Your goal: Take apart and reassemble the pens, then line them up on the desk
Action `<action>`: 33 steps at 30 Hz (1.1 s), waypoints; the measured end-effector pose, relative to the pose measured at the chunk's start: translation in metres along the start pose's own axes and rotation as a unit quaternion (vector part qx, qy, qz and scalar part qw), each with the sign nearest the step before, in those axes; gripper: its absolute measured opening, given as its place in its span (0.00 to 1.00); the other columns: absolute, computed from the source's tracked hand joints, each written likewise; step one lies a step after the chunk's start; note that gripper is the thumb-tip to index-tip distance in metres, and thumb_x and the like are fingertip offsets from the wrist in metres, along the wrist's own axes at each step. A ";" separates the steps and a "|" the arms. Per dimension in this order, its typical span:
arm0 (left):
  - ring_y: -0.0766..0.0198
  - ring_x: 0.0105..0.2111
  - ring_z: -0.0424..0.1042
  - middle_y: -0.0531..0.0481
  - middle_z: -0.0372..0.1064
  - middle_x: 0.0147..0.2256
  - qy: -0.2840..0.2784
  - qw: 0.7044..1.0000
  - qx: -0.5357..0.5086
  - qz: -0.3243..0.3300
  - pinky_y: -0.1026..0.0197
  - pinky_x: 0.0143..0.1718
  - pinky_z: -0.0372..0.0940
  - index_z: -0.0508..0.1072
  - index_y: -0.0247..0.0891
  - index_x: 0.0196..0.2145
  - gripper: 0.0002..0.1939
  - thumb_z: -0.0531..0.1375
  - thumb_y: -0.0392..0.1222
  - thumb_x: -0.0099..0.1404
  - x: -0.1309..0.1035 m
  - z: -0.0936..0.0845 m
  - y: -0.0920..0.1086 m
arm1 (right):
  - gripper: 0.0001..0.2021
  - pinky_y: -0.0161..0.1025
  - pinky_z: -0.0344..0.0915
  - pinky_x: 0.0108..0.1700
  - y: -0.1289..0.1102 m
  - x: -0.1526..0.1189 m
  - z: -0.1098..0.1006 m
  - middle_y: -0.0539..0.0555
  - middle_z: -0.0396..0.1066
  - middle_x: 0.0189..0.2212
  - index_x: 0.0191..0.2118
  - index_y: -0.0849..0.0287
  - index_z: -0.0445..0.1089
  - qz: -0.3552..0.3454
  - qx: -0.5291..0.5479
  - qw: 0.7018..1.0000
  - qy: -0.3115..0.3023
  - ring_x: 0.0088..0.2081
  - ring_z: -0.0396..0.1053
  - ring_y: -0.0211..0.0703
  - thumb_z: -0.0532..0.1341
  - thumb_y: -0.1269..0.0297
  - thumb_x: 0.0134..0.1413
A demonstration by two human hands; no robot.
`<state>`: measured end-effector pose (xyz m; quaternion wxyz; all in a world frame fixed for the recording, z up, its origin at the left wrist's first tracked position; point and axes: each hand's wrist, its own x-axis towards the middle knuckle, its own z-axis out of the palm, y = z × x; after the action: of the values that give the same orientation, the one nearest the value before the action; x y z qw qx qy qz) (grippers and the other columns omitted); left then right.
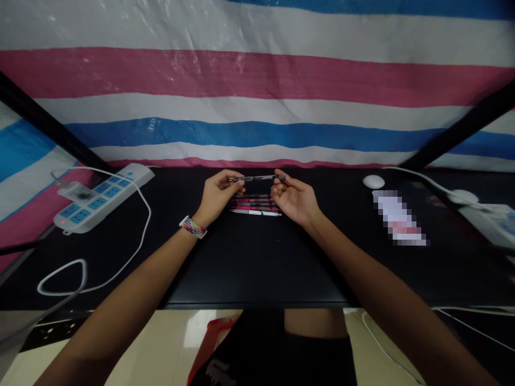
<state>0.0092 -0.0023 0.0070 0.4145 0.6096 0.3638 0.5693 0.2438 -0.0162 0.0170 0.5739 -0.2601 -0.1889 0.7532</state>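
Note:
A dark pen is held level above the black table, stretched between my two hands. My left hand pinches its left end between thumb and fingers; a multicoloured woven band circles that wrist. At the pen's right end, the fingertips of my right hand close on it, palm turned partly up. Just below lie several pens with pink and dark barrels, side by side in a row. Nearest me in that row is a white pen. My fingers partly hide the ends of the row.
On the left sits a white power strip with blue sockets, its white cable looping over the black table. At right are a white mouse-like object, a blurred-out paper and another power strip. Striped sheeting hangs behind.

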 end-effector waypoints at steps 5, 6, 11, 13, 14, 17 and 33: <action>0.62 0.30 0.82 0.51 0.80 0.30 0.008 1.000 0.004 -0.002 0.58 0.36 0.80 0.83 0.39 0.42 0.11 0.74 0.44 0.64 0.000 -0.001 -0.003 | 0.10 0.36 0.80 0.44 0.001 0.000 -0.001 0.53 0.80 0.33 0.45 0.59 0.81 -0.004 -0.014 1.000 -0.002 0.33 0.75 0.39 0.62 0.70 0.62; 0.62 0.30 0.82 0.51 0.81 0.30 0.008 1.000 0.005 -0.003 0.58 0.36 0.80 0.83 0.39 0.42 0.11 0.74 0.44 0.65 0.000 -0.001 -0.003 | 0.10 0.36 0.80 0.44 0.001 0.000 -0.002 0.53 0.80 0.32 0.44 0.58 0.81 -0.005 -0.020 1.000 -0.002 0.33 0.75 0.39 0.63 0.70 0.61; 0.62 0.30 0.82 0.51 0.80 0.30 0.002 1.000 0.009 0.001 0.58 0.37 0.80 0.82 0.40 0.43 0.11 0.73 0.46 0.66 0.001 -0.001 -0.005 | 0.12 0.40 0.81 0.47 0.000 0.001 -0.004 0.55 0.82 0.37 0.48 0.57 0.80 -0.019 -0.026 0.999 -0.018 0.39 0.78 0.43 0.64 0.64 0.62; 0.62 0.30 0.82 0.51 0.80 0.30 0.004 1.000 0.007 0.003 0.58 0.37 0.80 0.82 0.40 0.43 0.11 0.73 0.46 0.66 0.001 -0.001 -0.005 | 0.12 0.39 0.81 0.46 0.000 0.001 -0.005 0.54 0.82 0.38 0.49 0.56 0.79 -0.016 -0.039 0.999 -0.016 0.38 0.78 0.42 0.65 0.65 0.61; 0.62 0.30 0.82 0.51 0.80 0.30 0.006 1.000 0.004 0.003 0.58 0.37 0.80 0.82 0.40 0.43 0.11 0.73 0.46 0.66 0.001 -0.001 -0.005 | 0.11 0.38 0.81 0.44 0.000 0.001 -0.005 0.54 0.82 0.37 0.48 0.56 0.79 -0.012 -0.048 0.999 -0.012 0.37 0.77 0.41 0.65 0.67 0.60; 0.62 0.31 0.82 0.50 0.80 0.30 0.012 1.000 0.003 0.001 0.57 0.37 0.80 0.82 0.40 0.43 0.11 0.73 0.46 0.65 0.001 -0.002 -0.005 | 0.10 0.35 0.80 0.41 0.000 0.001 -0.003 0.53 0.82 0.37 0.47 0.55 0.79 -0.006 -0.059 0.998 -0.003 0.35 0.77 0.40 0.64 0.68 0.61; 0.62 0.31 0.82 0.51 0.80 0.30 0.010 1.000 0.009 -0.002 0.57 0.37 0.80 0.82 0.39 0.44 0.11 0.73 0.45 0.66 -0.001 0.001 -0.002 | 0.11 0.41 0.83 0.48 0.003 0.001 -0.006 0.54 0.82 0.36 0.47 0.56 0.79 -0.049 -0.081 0.996 -0.006 0.39 0.80 0.43 0.65 0.65 0.59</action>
<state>0.0103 -0.0021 0.0049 0.4062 0.6069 0.3746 0.5713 0.2449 -0.0160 0.0108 0.5860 -0.2916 -0.2648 0.7081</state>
